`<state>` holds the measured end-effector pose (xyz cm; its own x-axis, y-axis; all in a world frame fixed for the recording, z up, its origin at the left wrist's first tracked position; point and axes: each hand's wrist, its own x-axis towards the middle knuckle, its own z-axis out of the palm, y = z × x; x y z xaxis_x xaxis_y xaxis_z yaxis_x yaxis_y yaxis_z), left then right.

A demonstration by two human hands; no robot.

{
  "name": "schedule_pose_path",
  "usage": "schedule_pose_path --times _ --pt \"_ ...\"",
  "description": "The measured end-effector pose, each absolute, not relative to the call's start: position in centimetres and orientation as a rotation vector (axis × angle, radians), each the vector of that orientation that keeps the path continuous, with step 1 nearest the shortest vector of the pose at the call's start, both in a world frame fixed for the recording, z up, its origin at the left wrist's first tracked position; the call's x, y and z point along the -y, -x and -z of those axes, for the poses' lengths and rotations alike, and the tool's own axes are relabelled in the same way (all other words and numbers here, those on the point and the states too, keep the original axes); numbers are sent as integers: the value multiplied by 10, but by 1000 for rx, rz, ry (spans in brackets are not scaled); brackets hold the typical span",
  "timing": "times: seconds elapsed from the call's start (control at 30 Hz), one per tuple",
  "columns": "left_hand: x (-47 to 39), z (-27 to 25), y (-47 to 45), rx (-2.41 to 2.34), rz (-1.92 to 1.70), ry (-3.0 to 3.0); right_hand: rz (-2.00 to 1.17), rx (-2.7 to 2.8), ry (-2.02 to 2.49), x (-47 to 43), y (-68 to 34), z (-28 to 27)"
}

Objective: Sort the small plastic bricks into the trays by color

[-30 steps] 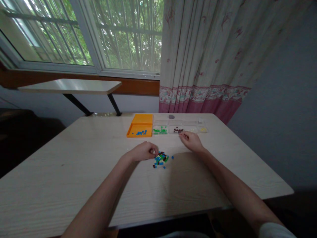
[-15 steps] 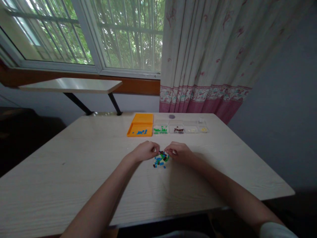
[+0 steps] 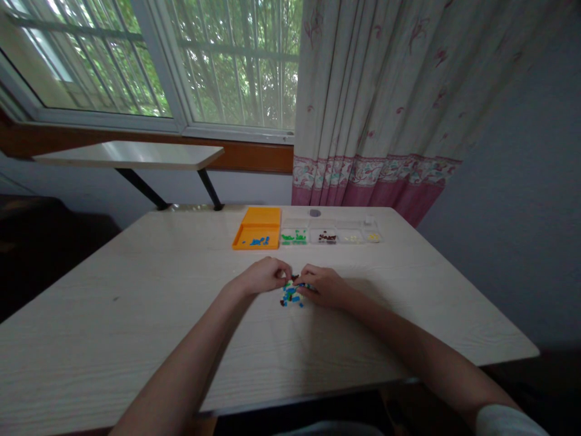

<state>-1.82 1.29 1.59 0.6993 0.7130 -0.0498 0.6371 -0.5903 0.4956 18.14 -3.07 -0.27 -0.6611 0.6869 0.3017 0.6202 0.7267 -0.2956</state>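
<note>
A small pile of blue, green, brown and pale bricks [image 3: 290,295] lies on the table in front of me. My left hand [image 3: 269,275] is at the pile's upper left edge, thumb and fingertips pinched together. Whatever it pinches is too small to make out. From the right, my right hand [image 3: 323,286] reaches over the pile with its fingers stretched out and apart, the tips among the bricks. It covers the pile's right side.
Behind the pile stand an open orange box [image 3: 257,229] with blue bricks and a clear divided case [image 3: 331,225] holding green, brown, pale and yellow pieces. A raised shelf [image 3: 136,154] stands at the table's back left. A curtain [image 3: 363,109] hangs behind.
My right hand has moved left and slightly down over the pile, its fingers spreading from a pinch. My left hand has stayed nearly in place.
</note>
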Motion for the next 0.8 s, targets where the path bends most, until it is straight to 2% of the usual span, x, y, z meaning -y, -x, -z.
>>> schedule_pose_path --times 0.43,0.8 --pt "-13 -12 16 -1027 -169 -2352 -229 2522 1001 30 -181 5" --pt "-14 -13 22 -957 -282 -2347 -220 2392 1074 29 -182 7"
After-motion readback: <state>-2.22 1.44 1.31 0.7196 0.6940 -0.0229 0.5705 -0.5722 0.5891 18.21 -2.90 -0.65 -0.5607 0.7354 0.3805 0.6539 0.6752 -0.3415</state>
